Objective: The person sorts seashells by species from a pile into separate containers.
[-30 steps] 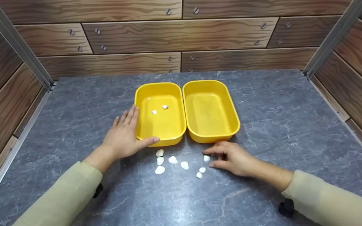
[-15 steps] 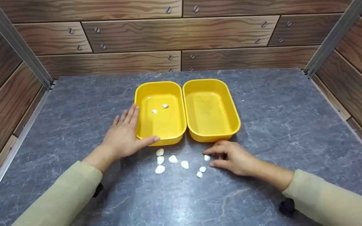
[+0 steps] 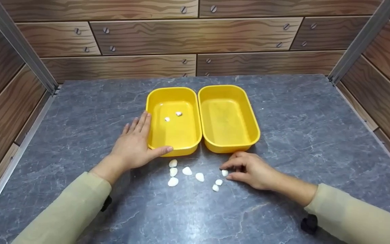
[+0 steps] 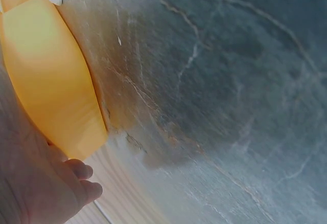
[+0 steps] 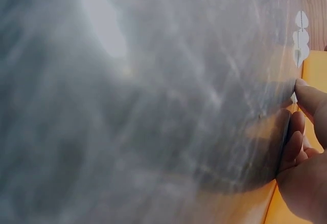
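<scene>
Right grip (image 3: 245,169) pinches a pebble (image 3: 224,173), six pebbles (image 3: 187,171) beside yellow trays (image 3: 229,118)

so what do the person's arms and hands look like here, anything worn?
Both hands are bare: left hand, right hand, no gloves, rings or watch visible. Each arm wears a plain long sleeve in pale khaki-olive, left sleeve and right sleeve, ending at the wrist. A small black mount shows under the right forearm, another black mount under the left.
</scene>
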